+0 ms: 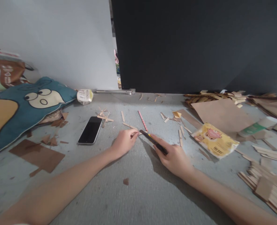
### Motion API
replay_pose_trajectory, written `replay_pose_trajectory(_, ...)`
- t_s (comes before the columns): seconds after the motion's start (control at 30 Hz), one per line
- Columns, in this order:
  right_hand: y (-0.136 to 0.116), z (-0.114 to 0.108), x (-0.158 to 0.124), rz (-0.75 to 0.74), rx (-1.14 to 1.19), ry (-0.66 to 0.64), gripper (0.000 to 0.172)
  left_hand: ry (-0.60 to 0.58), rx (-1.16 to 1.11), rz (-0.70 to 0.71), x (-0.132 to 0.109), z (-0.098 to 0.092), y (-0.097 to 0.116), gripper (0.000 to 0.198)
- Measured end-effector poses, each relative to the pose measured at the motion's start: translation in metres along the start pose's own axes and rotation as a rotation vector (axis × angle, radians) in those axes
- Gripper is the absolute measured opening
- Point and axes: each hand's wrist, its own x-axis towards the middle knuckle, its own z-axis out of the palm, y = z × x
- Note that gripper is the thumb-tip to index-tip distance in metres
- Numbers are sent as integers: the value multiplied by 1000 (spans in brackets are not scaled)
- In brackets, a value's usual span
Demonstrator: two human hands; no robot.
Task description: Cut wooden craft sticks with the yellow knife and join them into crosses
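A black utility knife point(157, 144) is gripped in my right hand point(176, 158), pointing forward and left over the table. Its tip end is close to the fingertips of my left hand point(125, 141). Those fingers are pinched together on something small and thin, mostly hidden by them. Just beyond my left hand lies a flat wooden stick point(129, 126). A red-and-white patterned straw-like stick point(142, 120) rests past the knife's tip. Another short wooden stick point(123, 116) lies farther back. To the left are a smartphone point(90, 130) and crossed stick pieces point(105, 118).
Left: a blue cartoon cushion point(44, 97), brown cardboard scraps point(38, 155), and a small white package point(84, 96). Right: a yellow cartoon packet point(214, 140), a green-and-white tube point(258, 126), and stacked wooden strips point(267, 184). A dark panel point(199, 47) stands behind.
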Motion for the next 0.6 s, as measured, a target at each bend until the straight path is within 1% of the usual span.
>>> replay_pose_trajectory(0.13, 0, 1, 0, -3, 33, 6, 49, -6, 21, 4, -2, 1, 1, 28)
replay_pose_trajectory(0.23, 0, 1, 0, 10, 73, 21, 49, 21, -47, -16, -1, 0, 1, 22)
replay_pose_trajectory(0.3, -2, 1, 0, 42, 112, 50, 48, 46, -100, -18, 0, -1, 2, 18)
replay_pose_trajectory(0.37, -3, -1, 1, 89, 162, 93, 46, 50, -126, -2, -1, -2, 4, 19)
replay_pose_trajectory(0.43, -3, -2, 3, 141, 230, 139, 41, 2, -148, 18, -3, -2, 7, 23)
replay_pose_trajectory(0.5, -4, -4, 5, 195, 303, 188, 37, -72, -197, 29, -6, -1, 11, 27)
replay_pose_trajectory(0.57, -4, -6, 8, 239, 364, 206, 39, -116, -276, 22, -8, 2, 15, 27)
replay_pose_trajectory(0.6, -5, -7, 10, 247, 391, 191, 41, -122, -321, 15, -8, 2, 18, 27)
